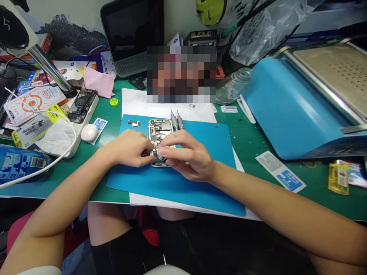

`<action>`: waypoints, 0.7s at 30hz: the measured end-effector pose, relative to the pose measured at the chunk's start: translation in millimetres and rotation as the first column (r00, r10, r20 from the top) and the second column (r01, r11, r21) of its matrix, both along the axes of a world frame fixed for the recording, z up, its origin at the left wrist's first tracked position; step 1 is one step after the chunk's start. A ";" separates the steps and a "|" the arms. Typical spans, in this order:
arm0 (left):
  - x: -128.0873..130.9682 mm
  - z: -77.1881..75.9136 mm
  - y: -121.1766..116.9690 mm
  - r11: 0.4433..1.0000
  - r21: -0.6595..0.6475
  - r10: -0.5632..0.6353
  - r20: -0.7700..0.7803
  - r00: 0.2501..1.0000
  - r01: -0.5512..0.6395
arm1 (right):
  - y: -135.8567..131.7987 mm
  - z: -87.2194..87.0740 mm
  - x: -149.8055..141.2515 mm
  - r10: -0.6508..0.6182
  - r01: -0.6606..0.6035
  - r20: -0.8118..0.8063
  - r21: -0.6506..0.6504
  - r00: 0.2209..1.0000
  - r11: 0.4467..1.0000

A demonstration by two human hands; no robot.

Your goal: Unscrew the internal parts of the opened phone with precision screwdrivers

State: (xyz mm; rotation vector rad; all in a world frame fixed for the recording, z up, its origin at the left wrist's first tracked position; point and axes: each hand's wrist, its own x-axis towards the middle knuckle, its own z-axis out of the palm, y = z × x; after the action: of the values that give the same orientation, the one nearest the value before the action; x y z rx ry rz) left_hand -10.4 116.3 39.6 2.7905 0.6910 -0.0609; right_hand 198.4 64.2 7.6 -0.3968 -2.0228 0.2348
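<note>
An opened phone point(161, 127) with its inner parts exposed lies upright on a blue mat point(137, 179). My left hand point(130, 148) is closed at the phone's left edge, thumb and forefinger against its lower part. Above the phone's lower half, my right hand point(192, 154) pinches a small screwdriver point(161, 157), its round grey cap showing between the fingers. The driver's tip is hidden. Two more screwdrivers point(177, 121) lie beside the phone's upper right corner, tips pointing away from me. Left of the phone is a small metal bracket point(133, 123).
A glass jar point(233, 86) tilts behind the mat. To the right stands a large blue machine point(275, 110); a yellow lighter point(338, 177) lies in front of it. On the left are another opened phone point(82, 105), a white earbud case point(89, 132) and a lamp post point(54, 72).
</note>
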 end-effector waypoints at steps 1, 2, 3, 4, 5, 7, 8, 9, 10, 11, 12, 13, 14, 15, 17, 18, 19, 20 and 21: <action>-0.1 0.0 0.0 1.000 0.006 -0.002 0.005 1.000 0.001 | -0.1 0.2 -0.4 0.018 -0.018 0.004 -0.010 1.000 1.000; -0.3 0.1 0.1 1.000 0.010 -0.002 0.010 1.000 0.002 | -0.1 0.3 -0.9 0.035 -0.034 0.009 -0.022 0.999 0.999; -0.4 0.3 0.0 1.000 0.010 -0.001 0.014 1.000 0.000 | -0.2 0.2 -1.5 0.047 -0.047 0.013 -0.035 0.999 0.998; -0.6 0.5 0.0 1.000 0.007 0.001 0.017 1.000 -0.001 | -0.4 0.0 -2.2 0.057 -0.056 0.012 -0.047 0.998 0.997; -0.8 0.7 -0.1 1.000 0.000 0.002 0.019 1.000 -0.002 | -0.5 -0.4 -2.8 0.065 -0.064 0.009 -0.056 0.998 0.996; -1.0 1.2 -0.3 1.000 -0.013 0.007 0.018 1.000 -0.007 | -0.7 -1.5 -4.1 0.081 -0.081 -0.003 -0.070 0.997 0.994; -1.1 1.3 -0.4 1.000 -0.017 0.010 0.016 1.000 -0.010 | -0.8 -2.0 -4.7 0.089 -0.090 -0.008 -0.081 0.996 0.993; -1.1 1.3 -0.5 1.000 -0.020 0.012 0.013 1.000 -0.012 | -0.8 -2.5 -5.2 0.093 -0.094 -0.012 -0.095 0.996 0.991; -1.2 1.3 -0.5 1.000 -0.021 0.016 0.011 1.000 -0.016 | -0.7 -2.8 -5.8 0.093 -0.094 -0.014 -0.113 0.996 0.989; -1.3 1.3 -0.6 1.000 -0.022 0.022 0.008 1.000 -0.021 | -0.6 -2.9 -6.2 0.089 -0.090 -0.017 -0.131 0.996 0.987; -1.5 1.2 -0.5 0.999 -0.023 0.026 0.006 1.000 -0.026 | -0.4 -2.8 -6.5 0.083 -0.085 -0.018 -0.146 0.996 0.986; -1.6 1.2 -0.5 0.999 -0.024 0.030 0.004 1.000 -0.030 | -0.2 -2.7 -6.8 0.079 -0.081 -0.020 -0.154 0.997 0.985; -1.7 1.2 -0.4 0.999 -0.027 0.033 0.002 0.999 -0.033 | -0.1 -2.4 -7.0 0.079 -0.081 -0.021 -0.156 0.997 0.984; -1.8 1.2 -0.3 0.999 -0.030 0.034 0.001 0.999 -0.034 | -0.2 -2.1 -7.1 0.083 -0.085 -0.021 -0.154 0.996 0.984; -1.9 1.2 -0.1 0.999 -0.039 0.031 0.005 1.000 -0.030 | -0.8 -1.6 -7.2 0.102 -0.105 -0.025 -0.142 0.994 0.984; -1.9 1.3 0.0 0.999 -0.042 0.030 0.008 1.000 -0.030 | -1.3 -1.5 -7.2 0.117 -0.120 -0.028 -0.135 0.993 0.984; -1.9 1.4 0.2 0.999 -0.043 0.030 0.010 0.999 -0.030 | -1.9 -1.5 -7.3 0.132 -0.135 -0.033 -0.130 0.991 0.982; -2.0 1.5 0.3 0.999 -0.043 0.030 0.010 0.999 -0.030 | -2.5 -1.6 -7.3 0.145 -0.149 -0.039 -0.128 0.989 0.981; -2.1 1.5 0.5 0.999 -0.043 0.030 0.010 1.000 -0.029 | -3.0 -1.7 -7.4 0.156 -0.160 -0.045 -0.128 0.987 0.979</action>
State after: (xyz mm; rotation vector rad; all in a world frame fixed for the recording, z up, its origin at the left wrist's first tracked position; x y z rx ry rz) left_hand -12.5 116.8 41.1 2.7372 0.7193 -0.0540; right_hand 191.0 61.2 5.9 -0.3111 -2.0129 0.4717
